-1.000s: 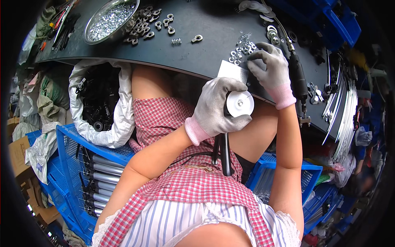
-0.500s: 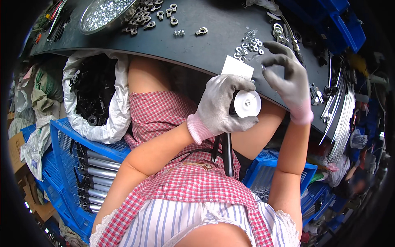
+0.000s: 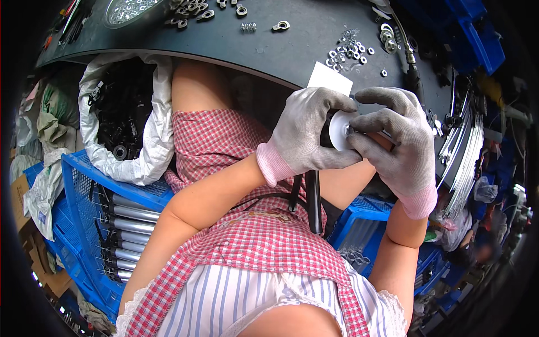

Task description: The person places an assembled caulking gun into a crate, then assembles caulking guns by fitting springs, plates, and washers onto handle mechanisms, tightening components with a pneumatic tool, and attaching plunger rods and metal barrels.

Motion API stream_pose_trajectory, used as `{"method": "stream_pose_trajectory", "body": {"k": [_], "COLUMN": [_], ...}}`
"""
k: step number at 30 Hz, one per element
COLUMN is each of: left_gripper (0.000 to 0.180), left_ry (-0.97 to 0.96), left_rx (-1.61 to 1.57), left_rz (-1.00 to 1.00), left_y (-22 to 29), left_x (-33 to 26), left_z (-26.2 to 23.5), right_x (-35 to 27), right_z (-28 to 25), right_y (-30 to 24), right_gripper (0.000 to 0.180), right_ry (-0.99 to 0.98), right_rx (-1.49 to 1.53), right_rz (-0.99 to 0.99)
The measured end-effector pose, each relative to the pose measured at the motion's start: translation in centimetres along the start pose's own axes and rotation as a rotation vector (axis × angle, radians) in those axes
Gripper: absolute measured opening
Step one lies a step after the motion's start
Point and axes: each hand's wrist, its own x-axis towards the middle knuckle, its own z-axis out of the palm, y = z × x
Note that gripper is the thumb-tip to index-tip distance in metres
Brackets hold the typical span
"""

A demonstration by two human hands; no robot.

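Observation:
My left hand [image 3: 303, 132], in a grey glove with a pink cuff, is closed round a part with a white disc [image 3: 338, 131] at its end. Black bars [image 3: 313, 202] hang below this hand toward my lap, seemingly from the same part. With thumb and fingers pinched at the disc's centre, my right hand [image 3: 398, 140], gloved alike, grips something small that its fingers mostly hide. A flat white piece [image 3: 330, 78] juts up behind the left hand. Beyond the hands, small washers [image 3: 349, 51] lie piled on the dark table [image 3: 252, 62].
At the far left stands a metal bowl [image 3: 115, 19] of small shiny parts, near metal eye-shaped fittings [image 3: 206, 15] and a spring [image 3: 248, 26]. A white sack [image 3: 154, 151] of black parts and a blue crate [image 3: 73, 174] with metal tubes flank my left side. Metal rods [image 3: 469, 151] lie right.
My right hand has come down and left from beside the washers to the disc's centre. The disc has turned more toward the right. The view has shifted slightly.

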Motion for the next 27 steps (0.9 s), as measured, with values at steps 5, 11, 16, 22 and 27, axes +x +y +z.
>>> {"method": "stream_pose_trajectory", "body": {"k": [5, 11, 16, 22, 27], "left_gripper": [0.054, 0.055, 0.085, 0.103, 0.103], "left_ry": [0.0, 0.006, -0.116, -0.173, -0.164], "left_rx": [-0.019, 0.014, 0.133, 0.339, 0.344], "left_rz": [-0.007, 0.031, 0.067, 0.134, 0.116], "left_y": [-0.2, -0.1, -0.3, -0.9, -1.2], "left_x": [-0.2, 0.1, 0.0, -1.0, -1.6], "left_z": [0.0, -0.1, -1.3, -1.7, -1.8], "right_x": [0.0, -0.1, -0.8, -2.7, -5.5], "right_z": [-0.1, 0.1, 0.9, 3.3, 4.2], "right_y": [-0.5, 1.1, 1.9, 3.3, 3.6], "right_gripper": [0.022, 0.023, 0.026, 0.073, 0.079], "right_ry": [0.032, -0.02, 0.148, 0.366, 0.46], "right_rx": [-0.05, 0.013, 0.126, 0.392, 0.493], "right_rz": [-0.019, -0.088, -0.022, 0.129, 0.234]}}
